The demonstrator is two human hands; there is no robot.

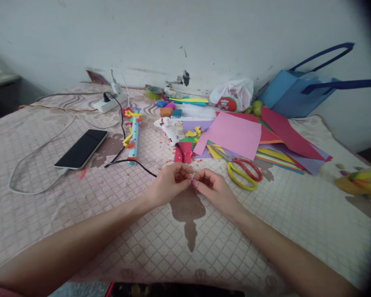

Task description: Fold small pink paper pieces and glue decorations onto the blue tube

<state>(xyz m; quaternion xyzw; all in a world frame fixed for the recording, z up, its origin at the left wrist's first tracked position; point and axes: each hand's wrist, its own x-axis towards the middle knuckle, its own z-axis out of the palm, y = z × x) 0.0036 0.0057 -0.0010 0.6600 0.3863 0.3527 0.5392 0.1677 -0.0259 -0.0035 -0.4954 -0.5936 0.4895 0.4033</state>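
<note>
My left hand (170,183) and my right hand (213,187) meet fingertip to fingertip over the quilted bedspread (80,198). Both pinch something very small between them; it is too tiny to identify. Just beyond the fingers lies a red paper scrap (183,152). Scissors with yellow and red handles (244,171) rest to the right of my right hand. A white glue gun (168,128) lies behind the scrap, its black cord running left.
A stack of coloured paper sheets (235,134) spreads at the back right, with a blue bag (293,95) and a white plastic bag (231,95) behind. A phone (82,148) on a cable lies left, near a power strip (108,103) and a decorated blue stick (133,138).
</note>
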